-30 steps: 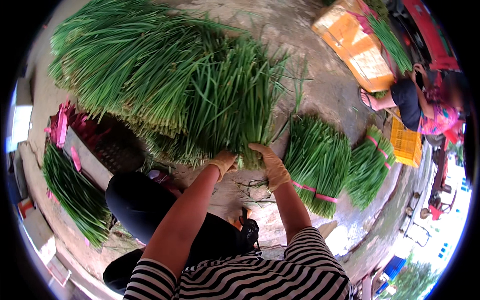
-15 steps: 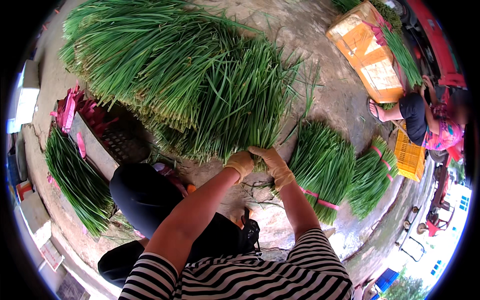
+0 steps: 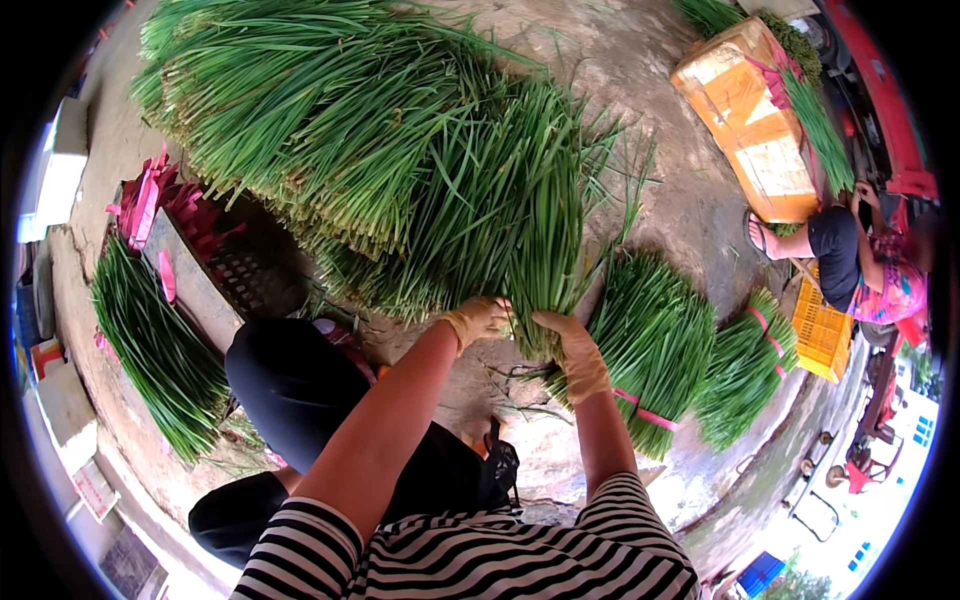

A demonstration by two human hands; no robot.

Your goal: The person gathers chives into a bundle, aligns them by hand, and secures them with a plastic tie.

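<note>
A thick bunch of garlic chives (image 3: 548,230) lies at the right side of a big green pile of garlic chives (image 3: 330,130), its pale cut ends toward me. My right hand (image 3: 575,350), in a thin beige glove, is closed round those ends from the right, thumb across the top. On the other side my left hand (image 3: 482,318), also gloved, has its fingers curled against the left edge of the ends. The undersides of both grips are hidden. Beside my right hand lies a bundle of chives (image 3: 655,340) tied with a pink band (image 3: 645,408).
Another tied bundle (image 3: 748,370) lies farther right. On my left is a grey board (image 3: 190,285) with pink strips (image 3: 150,200) and a bundle (image 3: 155,350). A person (image 3: 850,250) sits far right by a taped carton (image 3: 750,120) and a yellow crate (image 3: 822,330).
My hands have moved apart, the right one outward to the right and slightly nearer me. The bunch's cut ends now stick out from the pile toward me.
</note>
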